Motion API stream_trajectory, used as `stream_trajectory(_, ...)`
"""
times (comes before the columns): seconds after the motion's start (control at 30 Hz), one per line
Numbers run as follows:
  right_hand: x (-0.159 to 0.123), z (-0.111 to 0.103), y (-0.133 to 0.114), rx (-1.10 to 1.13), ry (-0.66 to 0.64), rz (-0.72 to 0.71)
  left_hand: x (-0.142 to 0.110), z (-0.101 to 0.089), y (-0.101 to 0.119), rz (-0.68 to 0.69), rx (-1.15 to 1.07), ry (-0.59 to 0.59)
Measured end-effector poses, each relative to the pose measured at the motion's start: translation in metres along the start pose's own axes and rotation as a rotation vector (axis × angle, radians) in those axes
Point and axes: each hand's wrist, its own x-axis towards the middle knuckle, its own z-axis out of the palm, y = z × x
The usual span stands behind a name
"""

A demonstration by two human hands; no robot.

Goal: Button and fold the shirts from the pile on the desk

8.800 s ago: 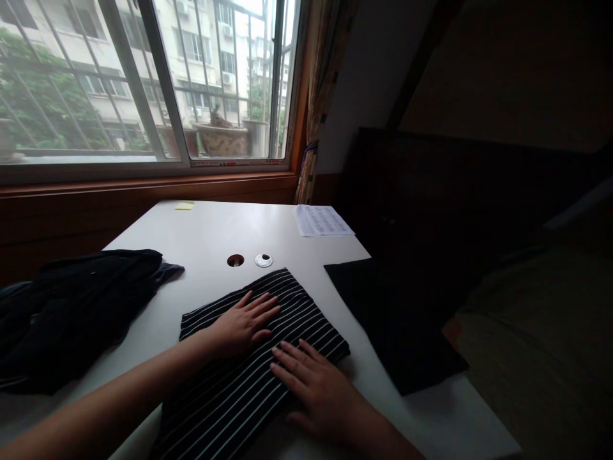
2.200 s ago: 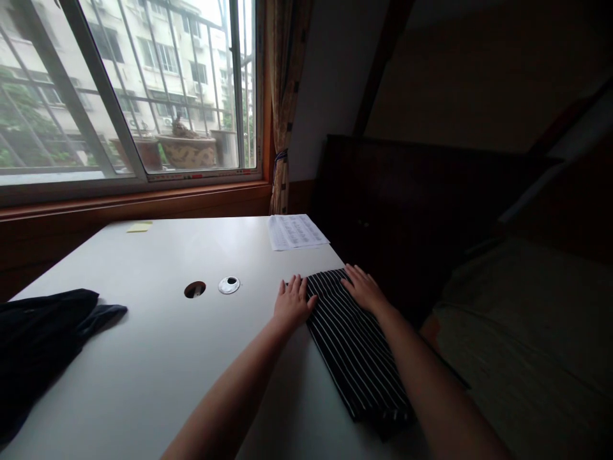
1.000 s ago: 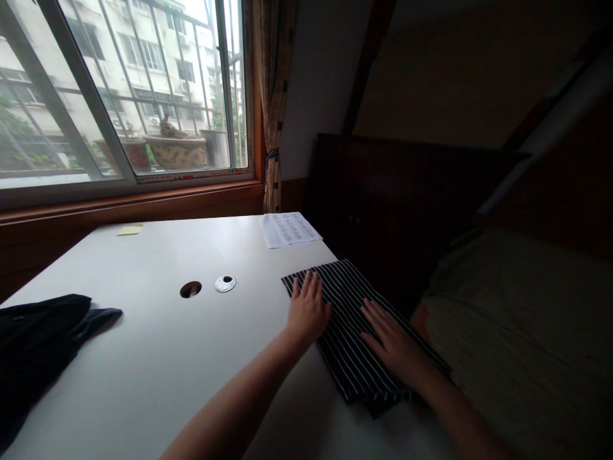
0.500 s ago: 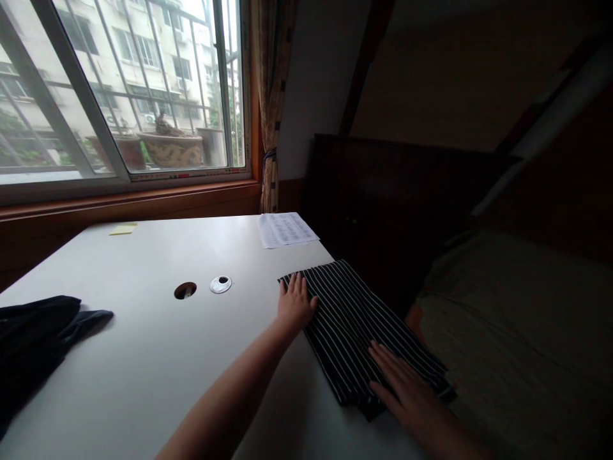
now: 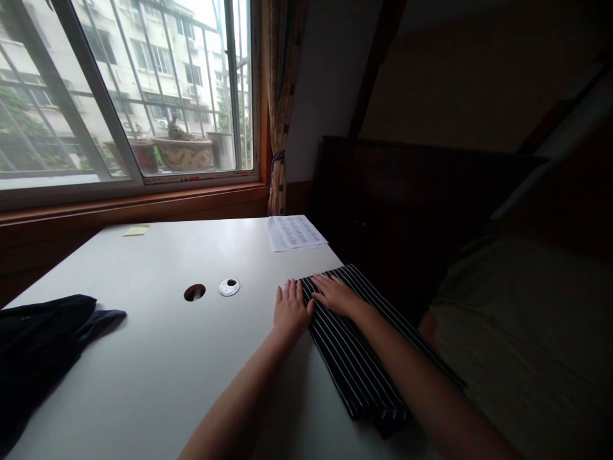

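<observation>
A folded black cloth with thin white stripes [image 5: 354, 358] lies along the right edge of the white table [image 5: 158, 358]. My left hand [image 5: 290, 311] rests flat on the table, fingers stretched out, touching the cloth's left edge. My right hand [image 5: 336, 296] lies flat and open on the far end of the striped cloth, close beside the left hand. Neither hand holds anything.
A heap of dark clothing [image 5: 38, 345] sits at the table's left edge. A cable hole [image 5: 194, 292] and its round cap [image 5: 229, 287] are mid-table. A printed sheet [image 5: 294, 232] and a yellow note [image 5: 135, 231] lie near the window. A bed [image 5: 522, 338] is on the right.
My right hand has slid from the near end of the striped cloth up to its far end, beside the left hand. The left hand stayed at the cloth's left edge.
</observation>
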Motion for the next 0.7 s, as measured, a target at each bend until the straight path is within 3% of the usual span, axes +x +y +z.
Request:
stream_trajectory(0.33, 0.021, 0.024, 0.07, -0.072, 0.051, 0.287, -0.002, 0.008, -0.001, -0.02, -0.016, 0.02)
stream_trajectory(0.7, 0.012, 0.028, 0.089, -0.098, 0.141, 0.55, -0.004, 0.001, 0.0, -0.059, -0.005, -0.027)
